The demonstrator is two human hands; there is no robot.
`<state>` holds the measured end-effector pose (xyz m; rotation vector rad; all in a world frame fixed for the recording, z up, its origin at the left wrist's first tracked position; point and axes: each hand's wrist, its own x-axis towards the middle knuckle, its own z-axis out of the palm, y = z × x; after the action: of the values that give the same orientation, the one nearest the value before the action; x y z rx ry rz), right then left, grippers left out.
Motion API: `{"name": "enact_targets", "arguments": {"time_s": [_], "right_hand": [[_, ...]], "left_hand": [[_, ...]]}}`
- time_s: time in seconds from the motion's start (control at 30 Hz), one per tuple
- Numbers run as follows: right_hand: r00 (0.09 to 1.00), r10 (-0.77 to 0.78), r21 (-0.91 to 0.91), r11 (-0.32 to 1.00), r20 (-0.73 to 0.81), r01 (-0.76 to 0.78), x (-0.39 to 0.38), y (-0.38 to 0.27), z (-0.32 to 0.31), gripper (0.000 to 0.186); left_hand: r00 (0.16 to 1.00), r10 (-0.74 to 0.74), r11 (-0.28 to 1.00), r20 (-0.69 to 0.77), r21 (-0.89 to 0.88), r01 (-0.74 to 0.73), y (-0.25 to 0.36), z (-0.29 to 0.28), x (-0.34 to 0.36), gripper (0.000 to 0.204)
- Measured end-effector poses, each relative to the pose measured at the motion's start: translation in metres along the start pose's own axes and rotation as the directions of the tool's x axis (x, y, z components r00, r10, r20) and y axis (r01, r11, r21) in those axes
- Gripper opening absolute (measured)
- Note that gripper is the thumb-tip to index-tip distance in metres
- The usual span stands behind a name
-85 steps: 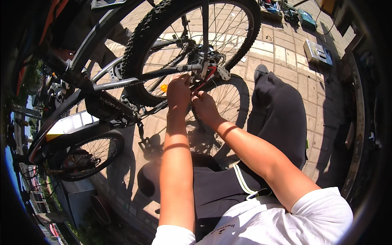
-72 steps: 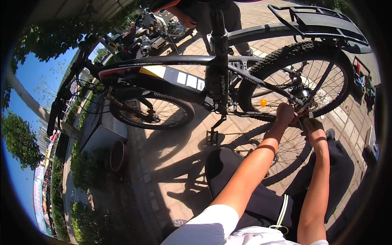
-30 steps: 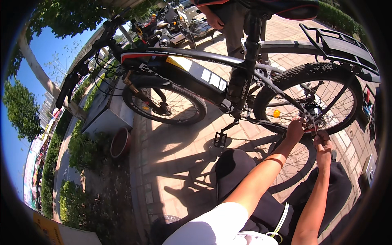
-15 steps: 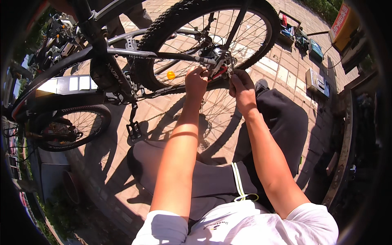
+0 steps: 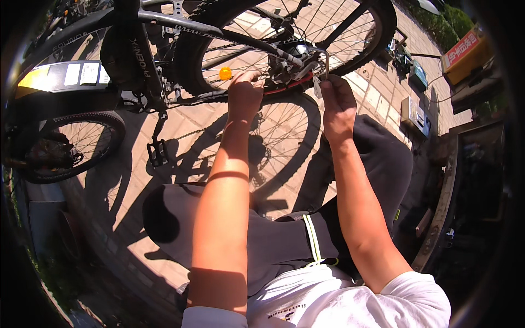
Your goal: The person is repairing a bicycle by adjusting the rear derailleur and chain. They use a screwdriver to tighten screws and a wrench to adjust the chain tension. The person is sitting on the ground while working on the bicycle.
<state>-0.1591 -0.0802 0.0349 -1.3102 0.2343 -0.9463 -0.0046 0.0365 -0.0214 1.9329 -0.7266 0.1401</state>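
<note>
In front of me the rear wheel's tyre (image 5: 183, 65) stands on edge in a dark bicycle frame (image 5: 191, 27). My right hand (image 5: 339, 104) is closed around a bent, L-shaped hex key (image 5: 327, 63), whose short arm reaches toward the metal parts at the wheel hub (image 5: 290, 64). A small pale piece (image 5: 317, 87) hangs beside those fingers. My left hand (image 5: 244, 97) has its fingers curled together just left of the hub, beneath the frame tube; what they grip is hidden. A red strip (image 5: 295, 83) runs between the two hands.
An orange reflector (image 5: 225, 73) sits among the spokes. Another bicycle wheel (image 5: 71, 147) stands at the left, near a pedal (image 5: 157, 153). On the paving at the right lie a grey-blue box (image 5: 415, 117) and a teal case (image 5: 418, 75). A dark bench-like structure (image 5: 437, 224) borders the right.
The view has shifted, so the bicycle sits higher. My right hand has drawn away from the hub parts, showing the hex key clearly. My left hand has moved left of the hub.
</note>
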Motion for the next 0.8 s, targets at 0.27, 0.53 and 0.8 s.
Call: {"name": "enact_targets", "arguments": {"time_s": [0.27,0.53,0.8], "right_hand": [[0.997,-0.067,0.005,0.998,-0.035,0.068,0.022,-0.019,0.026,0.017],[0.999,-0.034,-0.297,0.954,0.034,0.042,0.043,-0.013,0.021,0.016],[0.936,-0.141,-0.681,0.652,0.324,0.333,0.051,-0.012,0.036,0.011]], "left_hand": [[0.991,0.095,0.994,0.099,-0.065,-0.088,0.006,0.021,0.002,0.023],[0.995,0.085,0.981,0.058,-0.18,-0.073,0.003,0.036,0.01,0.012],[0.992,0.128,0.98,0.016,-0.153,-0.124,-0.002,0.035,0.01,0.009]]}}
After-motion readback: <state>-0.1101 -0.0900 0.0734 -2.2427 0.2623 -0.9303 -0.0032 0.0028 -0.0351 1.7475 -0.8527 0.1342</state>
